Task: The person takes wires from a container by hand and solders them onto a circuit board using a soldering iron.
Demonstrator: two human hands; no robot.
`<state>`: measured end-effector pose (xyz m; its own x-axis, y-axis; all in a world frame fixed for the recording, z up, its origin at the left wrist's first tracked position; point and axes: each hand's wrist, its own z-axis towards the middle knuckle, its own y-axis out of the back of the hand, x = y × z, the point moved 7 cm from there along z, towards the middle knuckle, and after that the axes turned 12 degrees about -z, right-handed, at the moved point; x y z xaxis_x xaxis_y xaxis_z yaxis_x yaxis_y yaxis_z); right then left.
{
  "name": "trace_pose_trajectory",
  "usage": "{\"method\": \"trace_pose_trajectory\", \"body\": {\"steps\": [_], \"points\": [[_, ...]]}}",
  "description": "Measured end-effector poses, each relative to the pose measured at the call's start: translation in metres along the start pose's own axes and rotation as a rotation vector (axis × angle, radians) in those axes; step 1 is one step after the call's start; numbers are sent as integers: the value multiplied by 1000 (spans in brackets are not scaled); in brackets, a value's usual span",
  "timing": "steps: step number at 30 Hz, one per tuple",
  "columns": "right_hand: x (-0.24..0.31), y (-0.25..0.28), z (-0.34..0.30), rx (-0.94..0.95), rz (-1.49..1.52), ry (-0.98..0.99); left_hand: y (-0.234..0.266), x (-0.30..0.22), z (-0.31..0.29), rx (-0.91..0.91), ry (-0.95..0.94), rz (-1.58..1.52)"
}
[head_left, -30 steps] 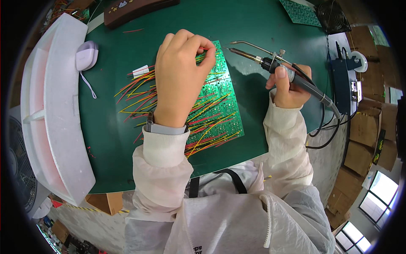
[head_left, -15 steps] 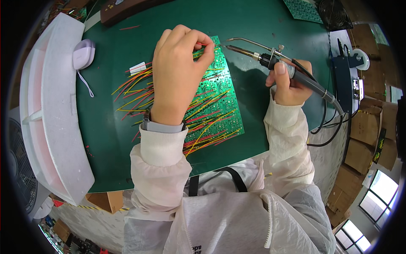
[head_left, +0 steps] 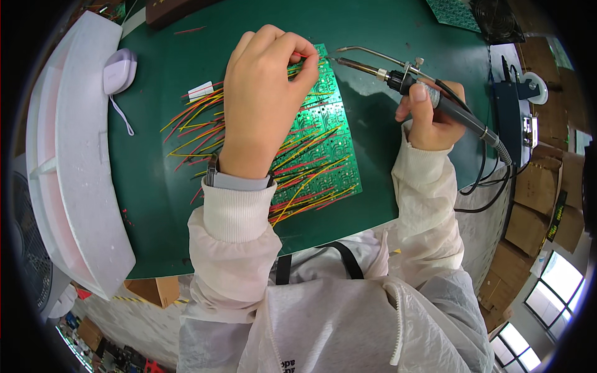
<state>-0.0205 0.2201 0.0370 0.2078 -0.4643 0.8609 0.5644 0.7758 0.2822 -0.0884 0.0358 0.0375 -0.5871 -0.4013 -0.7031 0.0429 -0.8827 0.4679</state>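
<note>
Pinching red wire point(head_left: 301, 55) btwn thumb & finger of L hand point(head_left: 262, 84) — at circuit board's point(head_left: 349, 146) far end; gripping soldering iron point(head_left: 398, 81) in R hand point(head_left: 433, 121) — w/ tip just R of wire.

Left hand point(head_left: 267, 93) and right hand point(head_left: 435, 124): two, both one worker's.
Soldering iron point(head_left: 398, 81): one.
Wired board point(head_left: 329, 110) and second green board point(head_left: 455, 12): two boards in view.
Red, yellow and dark wires point(head_left: 211, 99): dozens, too tangled for an exact count.
Stray red wire point(head_left: 189, 30): one, lying singly.
White tray point(head_left: 93, 155): one.
Lilac case point(head_left: 120, 69): one.
Brown case point(head_left: 180, 9): one, partly cropped.
White block point(head_left: 200, 92): one.
White spool point(head_left: 535, 88): one.
Wristband point(head_left: 239, 181): one.
</note>
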Motion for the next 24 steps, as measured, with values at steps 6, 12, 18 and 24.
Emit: {"method": "trace_pose_trajectory", "body": {"steps": [6,12,18,24], "points": [[-1,-1,0,19,-6,5,-2,3,-1,24,20,-2],[-1,-1,1,38,21,6,-2,2,0,43,27,-7],[-3,-1,2,75,42,-14,-3,2,1,-6,-15,-28],[2,-1,0,65,-10,100,-2,2,1,-7,-11,-9]]}}
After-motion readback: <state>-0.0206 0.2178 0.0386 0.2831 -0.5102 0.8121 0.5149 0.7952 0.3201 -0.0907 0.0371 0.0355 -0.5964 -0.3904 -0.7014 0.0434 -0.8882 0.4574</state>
